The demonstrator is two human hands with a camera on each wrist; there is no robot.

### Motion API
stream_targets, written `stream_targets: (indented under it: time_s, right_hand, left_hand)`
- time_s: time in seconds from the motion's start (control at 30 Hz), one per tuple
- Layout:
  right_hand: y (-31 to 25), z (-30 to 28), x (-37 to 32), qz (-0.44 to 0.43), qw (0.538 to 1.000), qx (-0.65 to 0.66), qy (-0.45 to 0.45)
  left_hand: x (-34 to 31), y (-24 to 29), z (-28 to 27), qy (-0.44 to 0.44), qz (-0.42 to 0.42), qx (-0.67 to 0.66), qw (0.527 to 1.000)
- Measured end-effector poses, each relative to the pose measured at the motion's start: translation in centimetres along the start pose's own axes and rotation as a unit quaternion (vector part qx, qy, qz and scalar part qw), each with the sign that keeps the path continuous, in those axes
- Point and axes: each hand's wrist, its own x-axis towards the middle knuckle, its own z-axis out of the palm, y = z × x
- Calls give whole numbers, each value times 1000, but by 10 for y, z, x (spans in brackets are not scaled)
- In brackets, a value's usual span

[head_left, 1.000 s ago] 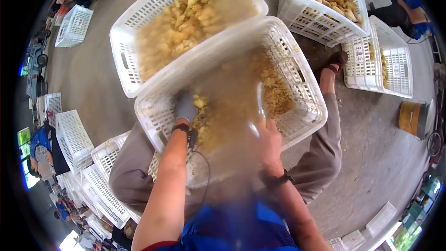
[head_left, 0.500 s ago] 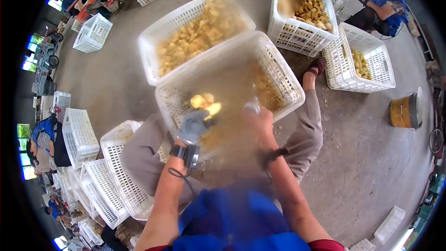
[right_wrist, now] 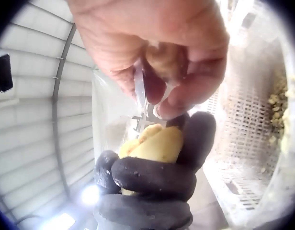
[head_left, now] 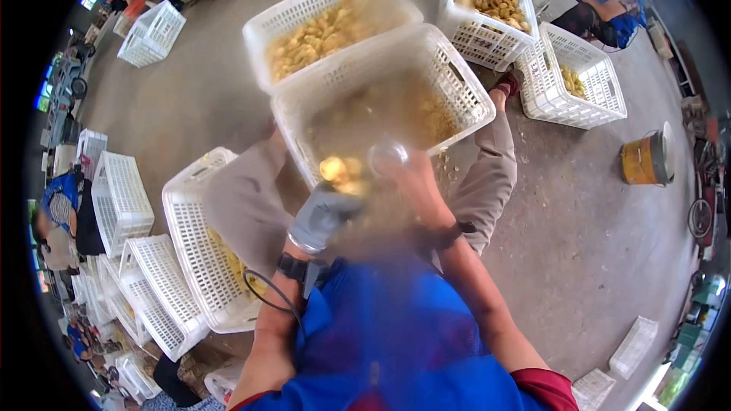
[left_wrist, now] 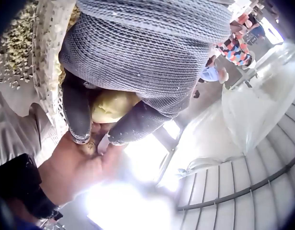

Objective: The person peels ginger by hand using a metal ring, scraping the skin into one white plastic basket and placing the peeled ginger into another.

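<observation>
My left hand (head_left: 324,217), in a grey knit glove with dark fingers, grips a pale yellow knob of ginger (right_wrist: 159,146) near my lap. Bare, my right hand (head_left: 415,186) is close beside it and pinches a thin, shiny blade-like tool (right_wrist: 140,82) between thumb and fingers, right at the top of the ginger. In the head view the tool is a blurred shiny round shape, so I cannot tell its exact kind. Both hands are over the near edge of a white slatted crate (head_left: 461,76), which holds brownish peel scraps (head_left: 434,118).
Behind it a second white crate (head_left: 257,46) holds ginger. More crates with ginger, a tall one (head_left: 480,44) and a lower one (head_left: 567,109), stand front right. Crates (head_left: 190,236) line my left side. A yellow bucket (head_left: 638,161) stands right; another person (head_left: 613,4) sits beyond.
My left hand has come up out of the crate with the ginger and back toward my body. The right hand has drawn back beside it with the tool. The head view has shifted.
</observation>
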Motion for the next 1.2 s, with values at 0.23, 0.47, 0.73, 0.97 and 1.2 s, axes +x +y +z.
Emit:
stream_targets:
  time_s: [0.23,0.47,0.73,0.97,1.2]
  right_hand:
    - [15,13,-7,-33,994,-53,-94]
    - [3,27,-16,-28,991,-91,-97]
    - [-9,16,-23,-16,993,-63,-99]
    - [12,10,-15,11,998,-34,-50]
    - [34,20,-10,-77,983,114,-123]
  left_hand:
    - [-28,20,12,8,-32,-115,993]
    - [-33,16,1,-27,34,76,996]
    - [-27,21,-9,60,9,196,979]
    - [-21,-6,-14,128,89,-12,988]
    - [-6,-13,9,133,76,20,988]
